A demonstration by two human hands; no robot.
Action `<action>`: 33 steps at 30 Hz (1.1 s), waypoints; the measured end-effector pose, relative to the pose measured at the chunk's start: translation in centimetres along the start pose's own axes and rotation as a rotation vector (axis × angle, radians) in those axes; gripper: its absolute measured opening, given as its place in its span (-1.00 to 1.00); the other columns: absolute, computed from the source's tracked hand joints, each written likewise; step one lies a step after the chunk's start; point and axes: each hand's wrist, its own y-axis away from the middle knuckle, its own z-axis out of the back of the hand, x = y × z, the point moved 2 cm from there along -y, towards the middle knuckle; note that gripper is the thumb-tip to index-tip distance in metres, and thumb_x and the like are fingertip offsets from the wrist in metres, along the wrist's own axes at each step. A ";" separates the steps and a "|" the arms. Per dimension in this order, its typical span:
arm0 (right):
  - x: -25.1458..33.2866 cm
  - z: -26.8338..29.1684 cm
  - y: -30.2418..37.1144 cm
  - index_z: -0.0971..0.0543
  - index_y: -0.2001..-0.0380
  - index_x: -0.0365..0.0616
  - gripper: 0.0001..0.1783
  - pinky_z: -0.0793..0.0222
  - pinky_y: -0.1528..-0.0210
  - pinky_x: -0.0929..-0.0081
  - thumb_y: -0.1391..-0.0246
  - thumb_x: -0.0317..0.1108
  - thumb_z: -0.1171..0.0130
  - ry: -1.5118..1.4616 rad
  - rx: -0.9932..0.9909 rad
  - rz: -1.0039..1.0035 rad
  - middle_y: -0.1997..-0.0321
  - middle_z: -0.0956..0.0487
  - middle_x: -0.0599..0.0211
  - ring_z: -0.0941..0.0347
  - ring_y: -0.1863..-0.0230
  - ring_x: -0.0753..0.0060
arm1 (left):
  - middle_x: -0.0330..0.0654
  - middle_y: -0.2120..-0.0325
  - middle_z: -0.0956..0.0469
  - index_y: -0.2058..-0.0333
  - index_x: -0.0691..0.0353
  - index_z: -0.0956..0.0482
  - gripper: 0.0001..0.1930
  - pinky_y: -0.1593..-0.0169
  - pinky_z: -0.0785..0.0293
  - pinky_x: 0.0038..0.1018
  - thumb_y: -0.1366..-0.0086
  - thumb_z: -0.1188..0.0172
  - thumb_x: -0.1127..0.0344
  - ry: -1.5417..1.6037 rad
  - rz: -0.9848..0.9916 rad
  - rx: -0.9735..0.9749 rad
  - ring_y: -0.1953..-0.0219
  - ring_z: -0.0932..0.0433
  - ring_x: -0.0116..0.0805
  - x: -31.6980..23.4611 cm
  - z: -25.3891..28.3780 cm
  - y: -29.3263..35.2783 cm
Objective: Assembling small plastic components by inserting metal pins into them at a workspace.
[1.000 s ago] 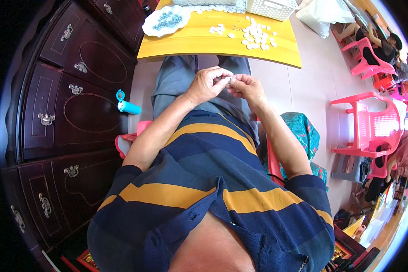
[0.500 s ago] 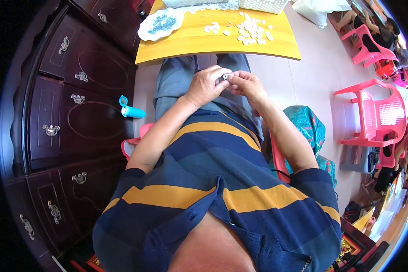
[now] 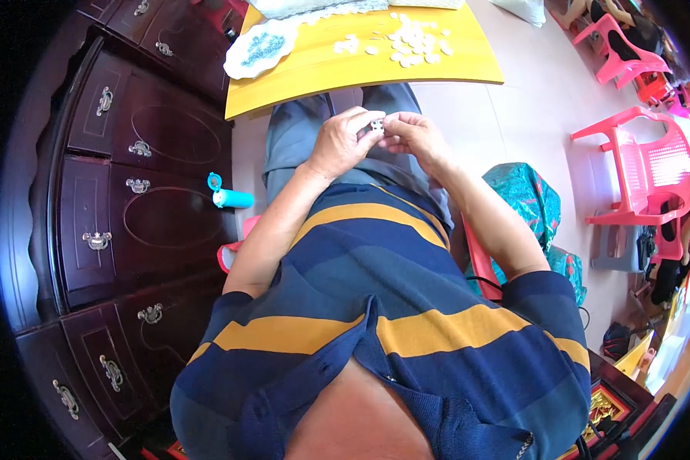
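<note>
Item, far left: I logged a dark wooden cabinet (image 3: pixel 123 192) with metal drawer pulls, and a blue bottle (image 3: pixel 230 198) lying just beside it. Item: white dish (image 3: pixel 262 49) of blue bits on the yellow bench (image 3: pixel 322 69). Item: my left hand (image 3: pixel 343 143), grip closed, fingertips pinching a small white piece (image 3: pixel 376 125). The piece sat between both hands, above the lap and below the bench edge, equally near each; too small to tell its long axis. Item: my right hand (image 3: pixel 412 136), grip closed, touching the same piece from the other side. Item: loose white pieces (image 3: pixel 414 42) on the bench. Item, far right: pink plastic chair (image 3: pixel 652 176).
</note>
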 end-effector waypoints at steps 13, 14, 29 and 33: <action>0.3 -0.4 -0.1 -0.60 0.38 -0.12 -0.81 -0.36 0.40 0.72 -0.23 -0.27 -0.15 0.045 -0.057 0.107 0.45 -0.60 0.47 -0.48 0.47 0.69 | -0.27 0.49 -0.51 0.02 0.23 -0.58 -0.60 0.47 -0.41 -0.60 -0.12 -0.34 0.48 0.287 0.257 -0.058 0.58 -0.40 -0.60 0.5 -1.2 0.2; 0.3 -0.3 -0.1 -0.60 0.38 -0.12 -0.81 -0.36 0.40 0.72 -0.23 -0.27 -0.15 0.039 -0.060 0.109 0.45 -0.60 0.47 -0.48 0.47 0.69 | -0.27 0.49 -0.51 0.02 0.23 -0.58 -0.60 0.47 -0.41 -0.60 -0.12 -0.34 0.48 0.285 0.255 -0.051 0.58 -0.40 -0.60 0.7 -1.4 0.3; -0.6 0.1 -0.7 -0.62 0.35 -0.15 -0.80 -0.32 0.41 0.69 -0.25 -0.27 -0.15 0.108 -0.031 0.184 0.46 -0.57 0.50 -0.41 0.47 0.69 | -0.17 0.40 -0.57 0.11 0.23 -0.62 -0.64 0.42 -0.47 -0.45 -0.07 -0.38 0.35 -0.021 0.147 -0.015 0.58 -0.47 -0.40 -0.8 -0.8 0.1; -0.6 0.0 -0.8 -0.63 0.34 -0.15 -0.80 -0.31 0.40 0.70 -0.26 -0.26 -0.14 0.120 -0.021 0.170 0.44 -0.60 0.50 -0.43 0.45 0.71 | -0.16 0.40 -0.58 0.15 0.17 -0.63 -0.72 0.40 -0.49 -0.40 -0.13 -0.34 0.32 -0.059 0.114 0.000 0.57 -0.51 -0.32 -0.3 -0.8 0.1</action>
